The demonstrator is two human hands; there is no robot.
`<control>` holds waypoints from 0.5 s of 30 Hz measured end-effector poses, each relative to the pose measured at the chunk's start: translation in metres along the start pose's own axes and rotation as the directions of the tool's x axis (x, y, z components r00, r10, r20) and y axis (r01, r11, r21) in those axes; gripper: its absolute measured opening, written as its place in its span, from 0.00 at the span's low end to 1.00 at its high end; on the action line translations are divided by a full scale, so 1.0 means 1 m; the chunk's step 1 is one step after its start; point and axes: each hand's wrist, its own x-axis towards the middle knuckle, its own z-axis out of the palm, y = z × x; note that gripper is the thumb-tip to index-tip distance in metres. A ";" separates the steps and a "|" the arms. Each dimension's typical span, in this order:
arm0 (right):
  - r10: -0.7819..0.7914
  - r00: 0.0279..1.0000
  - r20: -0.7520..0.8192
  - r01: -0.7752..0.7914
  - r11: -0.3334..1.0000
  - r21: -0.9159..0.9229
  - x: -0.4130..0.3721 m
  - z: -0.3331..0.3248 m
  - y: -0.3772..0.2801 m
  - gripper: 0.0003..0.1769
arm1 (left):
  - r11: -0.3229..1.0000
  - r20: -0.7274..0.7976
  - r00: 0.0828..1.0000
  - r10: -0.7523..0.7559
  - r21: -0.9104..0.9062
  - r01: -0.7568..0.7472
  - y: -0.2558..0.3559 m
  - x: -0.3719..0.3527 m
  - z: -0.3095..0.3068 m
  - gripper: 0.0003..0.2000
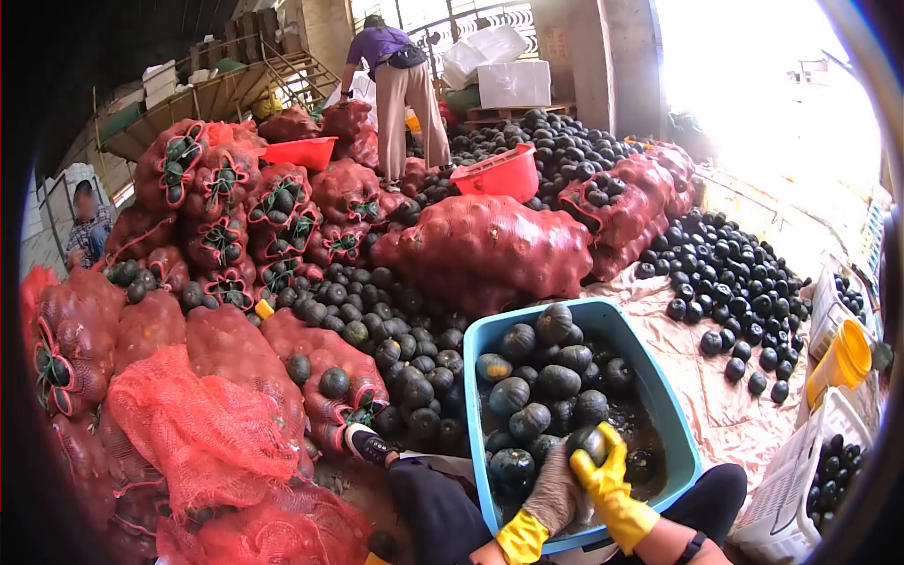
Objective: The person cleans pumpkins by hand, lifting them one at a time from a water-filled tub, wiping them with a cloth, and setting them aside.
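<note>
My two-handed grip, left hand [552, 501] and right hand [610, 485], clasped one dark pumpkin [587, 443] over the near end of one blue tub [674, 428], while two red basins [499, 177] sat farther back.

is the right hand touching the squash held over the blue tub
Touching: the head view shows the yellow-gloved right hand curled against the held squash.

Blue tub [648, 377], dark green squashes [559, 380]
</note>
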 end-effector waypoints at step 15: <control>-0.131 0.991 0.034 0.133 0.989 -0.066 -0.004 -0.012 0.024 0.49 | 0.990 -0.140 0.988 0.070 -0.109 -0.086 -0.013 -0.011 0.009 0.23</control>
